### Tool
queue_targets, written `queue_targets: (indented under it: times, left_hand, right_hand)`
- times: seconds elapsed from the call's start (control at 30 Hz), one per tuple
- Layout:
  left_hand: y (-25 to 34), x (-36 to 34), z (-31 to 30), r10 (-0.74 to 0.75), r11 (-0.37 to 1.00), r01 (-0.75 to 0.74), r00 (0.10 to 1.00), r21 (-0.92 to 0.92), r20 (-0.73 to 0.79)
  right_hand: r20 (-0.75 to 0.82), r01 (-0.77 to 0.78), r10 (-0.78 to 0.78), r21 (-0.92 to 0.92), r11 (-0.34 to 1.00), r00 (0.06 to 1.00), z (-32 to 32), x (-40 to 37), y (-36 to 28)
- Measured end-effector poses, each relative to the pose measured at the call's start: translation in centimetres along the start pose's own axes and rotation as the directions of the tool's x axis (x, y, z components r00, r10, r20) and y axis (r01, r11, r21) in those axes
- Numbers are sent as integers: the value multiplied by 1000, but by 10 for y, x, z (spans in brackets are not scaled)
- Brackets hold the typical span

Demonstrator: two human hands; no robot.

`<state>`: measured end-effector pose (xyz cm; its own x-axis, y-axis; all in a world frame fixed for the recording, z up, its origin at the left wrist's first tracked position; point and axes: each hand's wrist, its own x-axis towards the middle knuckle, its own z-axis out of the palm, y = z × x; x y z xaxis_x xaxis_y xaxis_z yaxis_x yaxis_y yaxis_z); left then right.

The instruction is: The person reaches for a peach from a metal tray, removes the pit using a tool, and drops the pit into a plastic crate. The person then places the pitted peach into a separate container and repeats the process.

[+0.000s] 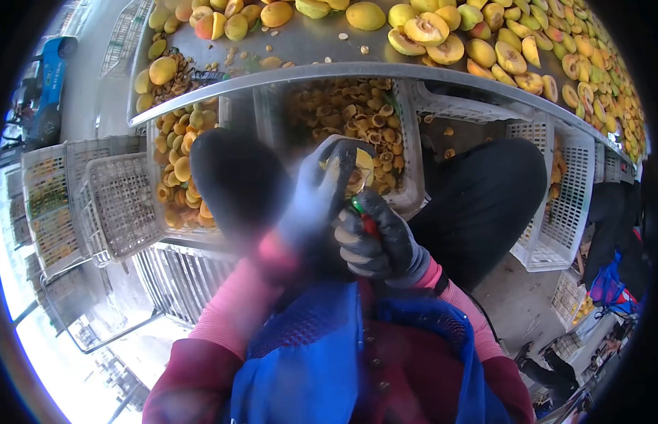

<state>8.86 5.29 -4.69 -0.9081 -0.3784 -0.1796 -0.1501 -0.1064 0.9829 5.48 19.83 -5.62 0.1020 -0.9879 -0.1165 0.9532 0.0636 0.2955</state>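
Note:
My left hand [320, 180], in a grey glove, is closed around a yellow peach half [361, 168] with its cut side turned to the right. My right hand [385, 244], in a dark grey-coated glove, grips a small pitting tool [369, 225] by its red and green handle. The tool's thin metal end is at the cut face of the peach half; its exact shape is hard to make out. Just beyond both hands, between my knees, a crate [411, 152] holds many brown-orange peach scraps [375, 116].
A metal table [307, 46] with a raised edge carries many whole and halved peaches [509, 56]. Left of my knee, another crate [159, 152] holds peach halves. White crates [566, 212] stand at right, and stacked crates [124, 205] at left. A person's dark-clothed leg [604, 226] shows at far right.

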Motion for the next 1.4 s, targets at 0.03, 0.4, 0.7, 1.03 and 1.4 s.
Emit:
queue_targets:
  times: [0.03,0.4,0.7,1.03,1.4]
  left_hand:
    - [0,0,1,-34,997,35,999,-73,16]
    - [4,-25,-40,-104,983,15,865,-183,-491]
    - [54,-35,-236,209,79,679,705,730,-678]
    - [146,252,3,628,68,-507,691,859,358]
    - [162,469,185,544,-128,-544,661,829,517]
  right_hand:
    - [56,-19,14,81,997,998,-1,1,-1]
    - [96,69,-92,214,974,991,-52,0,-15]
    - [-223,251,-271,-112,961,936,-66,6,-32]
    - [-418,2,-570,-805,593,708,-77,-4,-42]
    - [-522,153,-484,-553,819,702,-8,0,-60]
